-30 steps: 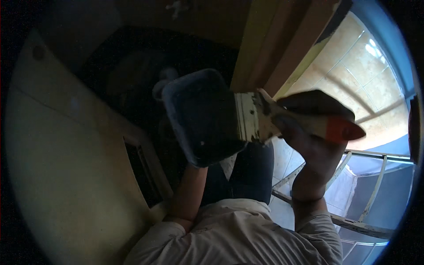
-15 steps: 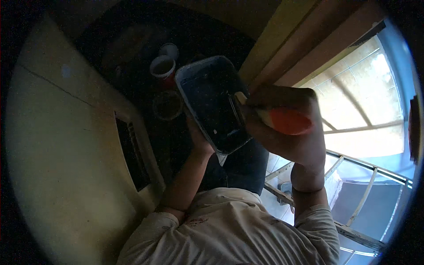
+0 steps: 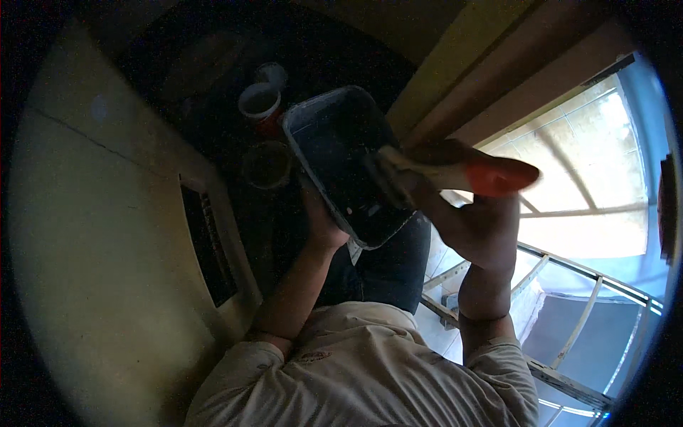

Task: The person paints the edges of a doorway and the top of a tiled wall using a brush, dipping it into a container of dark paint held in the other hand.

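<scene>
A dark rectangular tray (image 3: 319,101) is held in the centre of the frame, tilted, its near left side supported by the left hand (image 3: 324,220); the fingers are hidden behind it, so how far they are spread or curled cannot be told. Over the tray's right side, a wide brush (image 3: 455,176) with an orange-tipped handle is gripped by the right hand (image 3: 469,220), its fingers closed around the handle near the bristle end. The bristle end is blurred and dark, and whether it touches the tray's floor cannot be made out. The work is judged to be under way rather than finished, since brush and tray are both in hand and have not been set down. The tray's inside is seen as dark with a few pale flecks; how much is left in it cannot be read, nor whether the bristles are loaded. No freshly coated surface can be identified on the pale wall (image 3: 107,249) at the left or the wooden frame (image 3: 498,71) at the upper right, so how much has been covered cannot be judged.
</scene>
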Demonstrator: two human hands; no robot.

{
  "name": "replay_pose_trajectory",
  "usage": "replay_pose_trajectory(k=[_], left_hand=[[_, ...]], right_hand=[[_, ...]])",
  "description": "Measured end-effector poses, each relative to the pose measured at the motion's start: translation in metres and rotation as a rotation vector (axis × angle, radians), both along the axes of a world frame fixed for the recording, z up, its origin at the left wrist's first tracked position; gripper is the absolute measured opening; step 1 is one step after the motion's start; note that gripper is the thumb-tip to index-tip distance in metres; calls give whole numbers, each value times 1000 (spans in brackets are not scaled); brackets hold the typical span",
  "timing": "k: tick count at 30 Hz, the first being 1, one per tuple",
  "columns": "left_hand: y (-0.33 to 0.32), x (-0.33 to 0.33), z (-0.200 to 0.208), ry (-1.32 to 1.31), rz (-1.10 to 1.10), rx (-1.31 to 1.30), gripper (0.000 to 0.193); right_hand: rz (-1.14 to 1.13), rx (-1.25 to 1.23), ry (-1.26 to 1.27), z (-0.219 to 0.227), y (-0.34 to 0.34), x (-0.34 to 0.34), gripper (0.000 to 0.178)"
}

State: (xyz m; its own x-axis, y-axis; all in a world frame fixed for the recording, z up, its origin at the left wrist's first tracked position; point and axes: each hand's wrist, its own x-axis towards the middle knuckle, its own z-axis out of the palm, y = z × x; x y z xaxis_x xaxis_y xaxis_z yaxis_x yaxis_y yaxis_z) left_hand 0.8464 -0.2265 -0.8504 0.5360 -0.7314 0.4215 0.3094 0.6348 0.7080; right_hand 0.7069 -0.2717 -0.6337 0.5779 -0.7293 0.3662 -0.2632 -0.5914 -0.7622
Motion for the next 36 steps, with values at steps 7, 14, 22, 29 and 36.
replay_pose_trajectory(k=[7, 14, 22, 29, 36], left_hand=[[4, 3, 6, 332, -287, -120, 65], [0, 8, 15, 450, -394, -137, 48], [6, 3, 14, 758, -586, -175, 58], [7, 8, -2, 696, -486, -84, 58], [32, 23, -28, 645, -399, 48, 59]], right_hand=[[108, 1, 9, -8, -4, -3, 22], [151, -62, -11, -18, -8, -3, 24], [89, -18, -57, -22, -4, -3, 24], [285, -187, 131, -30, -2, -2, 25], [126, -295, 245, -65, 26, 13, 42]])
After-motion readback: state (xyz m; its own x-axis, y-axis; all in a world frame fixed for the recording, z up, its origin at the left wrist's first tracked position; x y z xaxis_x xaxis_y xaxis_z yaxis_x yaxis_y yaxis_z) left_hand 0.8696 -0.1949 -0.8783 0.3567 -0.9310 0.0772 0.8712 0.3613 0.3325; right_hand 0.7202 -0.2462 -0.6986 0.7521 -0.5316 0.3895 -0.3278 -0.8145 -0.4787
